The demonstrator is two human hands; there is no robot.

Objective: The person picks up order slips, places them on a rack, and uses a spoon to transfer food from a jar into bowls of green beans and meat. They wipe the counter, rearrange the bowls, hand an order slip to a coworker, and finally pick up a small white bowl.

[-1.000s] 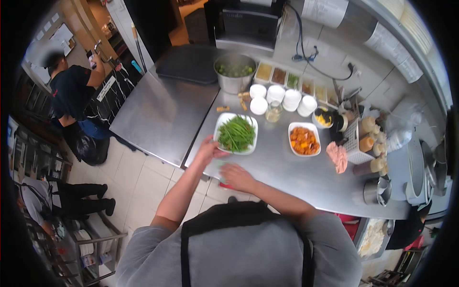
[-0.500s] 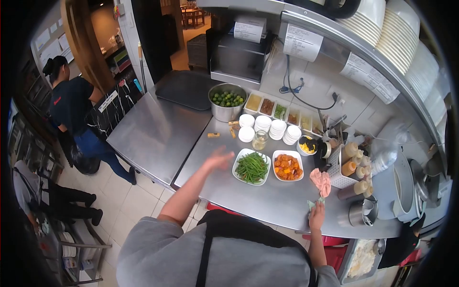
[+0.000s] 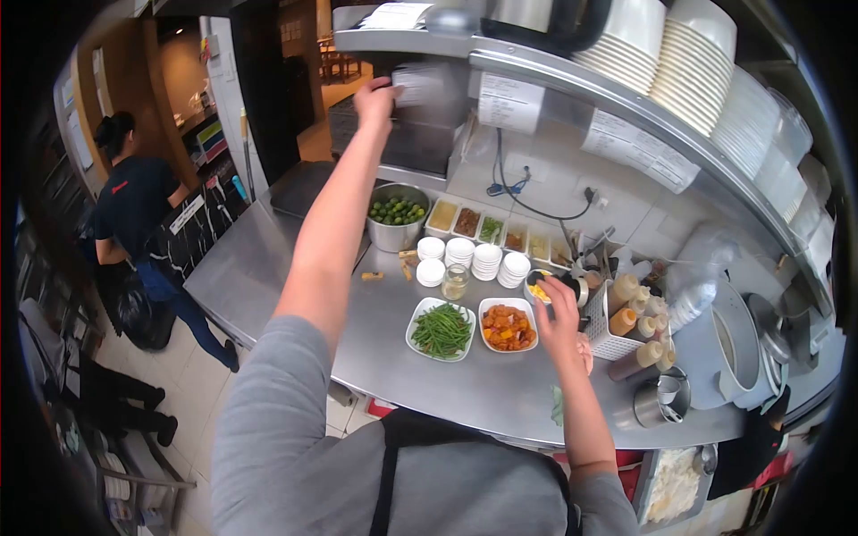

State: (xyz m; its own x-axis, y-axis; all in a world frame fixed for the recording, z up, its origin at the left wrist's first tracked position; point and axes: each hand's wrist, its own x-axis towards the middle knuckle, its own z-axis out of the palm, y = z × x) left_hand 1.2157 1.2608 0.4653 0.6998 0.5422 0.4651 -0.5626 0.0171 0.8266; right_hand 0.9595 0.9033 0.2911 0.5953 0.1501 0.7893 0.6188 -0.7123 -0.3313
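Observation:
My left hand (image 3: 375,103) is raised at the ticket printer, its fingers pinched on the edge of a white paper slip (image 3: 418,87) that is smeared by motion. My right hand (image 3: 559,313) hovers over the counter with its fingers apart and nothing in them. It is just right of the square bowl of orange food pieces (image 3: 508,328) and partly covers a pink cloth (image 3: 584,352). Left of that bowl stands a square bowl of green beans (image 3: 441,330). A green cloth (image 3: 557,406) lies below my right forearm.
A pot of green limes (image 3: 396,212), stacked white dishes (image 3: 486,262), a glass jar (image 3: 455,282) and a basket of sauce bottles (image 3: 610,328) stand on the counter. Overhead runs a shelf with stacked bowls (image 3: 693,67). One person (image 3: 143,205) stands far left; another (image 3: 753,454) is lower right.
My left hand has risen from beside the green beans to the paper at the printer. My right hand has left the green cloth and moved up and left. The view has shifted.

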